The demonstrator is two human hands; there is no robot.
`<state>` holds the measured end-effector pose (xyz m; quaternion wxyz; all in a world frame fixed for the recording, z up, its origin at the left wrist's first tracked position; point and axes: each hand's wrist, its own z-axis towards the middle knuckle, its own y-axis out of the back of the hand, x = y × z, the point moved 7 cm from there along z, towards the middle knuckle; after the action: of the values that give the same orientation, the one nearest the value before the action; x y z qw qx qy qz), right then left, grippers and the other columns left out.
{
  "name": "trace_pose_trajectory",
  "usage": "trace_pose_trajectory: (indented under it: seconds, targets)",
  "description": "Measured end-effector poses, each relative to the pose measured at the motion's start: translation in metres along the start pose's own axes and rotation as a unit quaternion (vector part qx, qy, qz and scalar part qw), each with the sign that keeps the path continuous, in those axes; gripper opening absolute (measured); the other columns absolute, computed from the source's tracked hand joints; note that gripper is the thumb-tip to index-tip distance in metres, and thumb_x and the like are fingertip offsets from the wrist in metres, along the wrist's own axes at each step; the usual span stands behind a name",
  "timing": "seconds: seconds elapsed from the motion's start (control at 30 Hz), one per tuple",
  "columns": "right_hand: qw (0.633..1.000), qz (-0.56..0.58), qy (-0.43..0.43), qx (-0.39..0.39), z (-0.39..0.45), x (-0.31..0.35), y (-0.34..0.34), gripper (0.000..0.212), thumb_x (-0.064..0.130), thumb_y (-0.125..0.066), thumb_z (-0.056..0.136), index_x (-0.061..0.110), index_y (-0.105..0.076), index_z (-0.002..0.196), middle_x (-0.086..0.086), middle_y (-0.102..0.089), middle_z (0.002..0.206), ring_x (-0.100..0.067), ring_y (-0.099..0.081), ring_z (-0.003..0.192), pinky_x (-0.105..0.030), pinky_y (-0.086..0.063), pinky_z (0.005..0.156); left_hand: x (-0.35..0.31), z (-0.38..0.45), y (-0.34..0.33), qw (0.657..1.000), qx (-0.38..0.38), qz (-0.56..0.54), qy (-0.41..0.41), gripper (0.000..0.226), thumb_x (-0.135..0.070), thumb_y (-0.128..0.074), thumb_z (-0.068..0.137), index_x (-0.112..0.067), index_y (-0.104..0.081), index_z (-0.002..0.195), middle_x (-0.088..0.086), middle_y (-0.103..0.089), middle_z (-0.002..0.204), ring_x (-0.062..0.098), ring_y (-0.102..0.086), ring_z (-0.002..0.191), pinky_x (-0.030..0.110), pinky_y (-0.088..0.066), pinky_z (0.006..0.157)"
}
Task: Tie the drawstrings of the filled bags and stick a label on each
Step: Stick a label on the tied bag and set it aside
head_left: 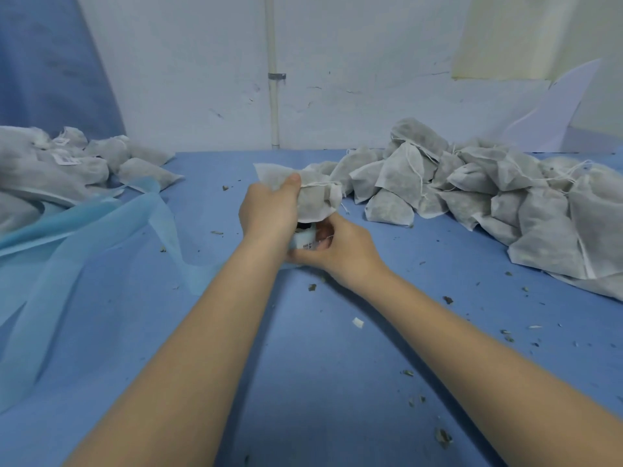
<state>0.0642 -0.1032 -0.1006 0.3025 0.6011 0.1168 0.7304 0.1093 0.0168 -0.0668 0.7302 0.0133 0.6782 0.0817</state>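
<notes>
White fabric bag [315, 197] is clenched at its neck by the left hand [269, 210], lifted clear for labelling. Right hand [333, 249], at five o'clock, pinches the label roll [305, 239].

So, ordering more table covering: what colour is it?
Plain blue table cover, seen clearly from the head camera.

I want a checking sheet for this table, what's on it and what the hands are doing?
Surface: blue table cover, speckled with crumbs.
Job's things: held bag above the label roll; unlabelled bags heaped right; labelled bags heaped left.
Clutter: light blue cloth crumpled left; white scrap.
Grippers: left hand grips the bag; right hand pinches at the roll.
Cables: nothing seen.
Surroundings: white wall with a pipe.
</notes>
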Motion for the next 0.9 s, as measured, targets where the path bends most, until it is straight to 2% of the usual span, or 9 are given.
trace_pose_trajectory:
  seconds: [0.17, 0.27, 0.43, 0.5, 0.6, 0.7, 0.8, 0.9]
  targets:
    - [0.997, 0.069, -0.036, 0.018, -0.012, -0.008, 0.005, 0.073, 0.028, -0.09, 0.061, 0.015, -0.058, 0.124, 0.002, -0.067, 0.105, 0.004, -0.06, 0.081, 0.003, -0.041, 0.065, 0.006, 0.001, 0.007, 0.999, -0.032, -0.031, 0.008, 0.041, -0.042, -0.058, 0.089, -0.007, -0.056, 0.111, 0.005, -0.062, 0.109, 0.026, -0.059, 0.101, 0.037, -0.048, 0.089]
    - [0.997, 0.073, -0.036, 0.01, -0.014, -0.007, 0.006, 0.062, 0.025, -0.089, 0.063, 0.014, -0.061, 0.118, -0.002, -0.07, 0.095, -0.001, -0.063, 0.087, 0.002, -0.04, 0.068, 0.005, 0.002, 0.009, 0.999, -0.035, -0.02, 0.0, 0.04, -0.041, -0.057, 0.09, -0.008, -0.056, 0.114, 0.006, -0.062, 0.112, 0.024, -0.059, 0.099, 0.031, -0.046, 0.081]
    - [0.997, 0.058, -0.038, -0.02, -0.014, -0.008, 0.007, 0.04, 0.02, -0.085, 0.07, 0.017, -0.061, 0.102, 0.006, -0.064, 0.087, 0.002, -0.058, 0.065, -0.001, -0.041, 0.06, 0.004, 0.003, 0.006, 0.999, -0.012, -0.048, 0.017, 0.042, -0.037, -0.06, 0.089, -0.005, -0.055, 0.117, 0.008, -0.062, 0.114, 0.025, -0.06, 0.103, 0.034, -0.049, 0.085]
    - [0.998, 0.051, -0.036, -0.028, -0.013, -0.007, 0.006, 0.039, 0.02, -0.084, 0.072, 0.016, -0.062, 0.104, 0.007, -0.063, 0.085, 0.003, -0.057, 0.064, 0.0, -0.04, 0.06, 0.001, 0.004, 0.008, 1.0, -0.017, -0.013, -0.003, 0.041, -0.038, -0.059, 0.089, -0.006, -0.056, 0.114, 0.006, -0.062, 0.108, 0.025, -0.059, 0.1, 0.034, -0.048, 0.083]
    - [0.998, 0.033, -0.03, -0.045, -0.012, -0.004, 0.005, 0.041, 0.019, -0.082, 0.073, 0.014, -0.064, 0.11, 0.007, -0.062, 0.084, 0.004, -0.056, 0.065, 0.001, -0.04, 0.064, -0.006, 0.002, 0.01, 0.993, -0.028, 0.099, -0.054, 0.04, -0.041, -0.054, 0.09, -0.007, -0.052, 0.113, 0.001, -0.054, 0.096, 0.027, -0.054, 0.095, 0.032, -0.042, 0.076]
    - [0.997, 0.02, -0.026, -0.071, -0.015, 0.0, 0.006, 0.04, 0.02, -0.083, 0.072, 0.011, -0.069, 0.108, 0.003, -0.067, 0.087, -0.006, -0.062, 0.076, -0.005, -0.041, 0.073, -0.004, 0.001, 0.003, 0.988, -0.002, 0.145, -0.059, 0.044, -0.041, -0.054, 0.091, -0.006, -0.051, 0.118, 0.009, -0.058, 0.114, 0.03, -0.054, 0.106, 0.033, -0.043, 0.082]
    - [0.995, 0.014, -0.021, -0.096, -0.018, 0.002, 0.007, 0.03, 0.019, -0.082, 0.072, 0.005, -0.071, 0.096, -0.007, -0.072, 0.089, -0.018, -0.065, 0.087, -0.016, -0.041, 0.077, -0.003, 0.003, 0.004, 0.987, -0.001, 0.15, -0.05, 0.045, -0.04, -0.054, 0.092, -0.005, -0.051, 0.119, 0.011, -0.058, 0.119, 0.031, -0.054, 0.108, 0.034, -0.043, 0.083]
    - [0.994, 0.01, -0.03, -0.1, -0.019, 0.002, 0.006, 0.028, 0.021, -0.082, 0.073, 0.01, -0.073, 0.097, -0.001, -0.072, 0.087, -0.013, -0.065, 0.087, -0.015, -0.043, 0.077, -0.003, 0.003, 0.006, 0.987, -0.007, 0.154, -0.047, 0.045, -0.04, -0.053, 0.092, -0.005, -0.051, 0.12, 0.012, -0.058, 0.12, 0.031, -0.054, 0.109, 0.034, -0.043, 0.083]
